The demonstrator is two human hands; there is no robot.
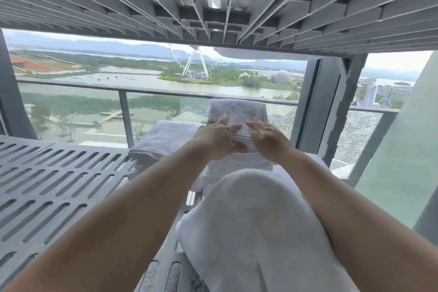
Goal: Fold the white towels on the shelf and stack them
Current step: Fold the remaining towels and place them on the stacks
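The left hand [218, 136] and the right hand [267, 136] are both bare, with short, pale fingernails [224, 115] at the fingertips, and behind each wrist a long, uncovered forearm [142, 197] widens as it runs back to the lower edge of the view.

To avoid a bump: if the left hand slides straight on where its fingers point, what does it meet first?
Only more of the folded towel under the left hand; past its far edge probably the window glass, though depth is unclear.
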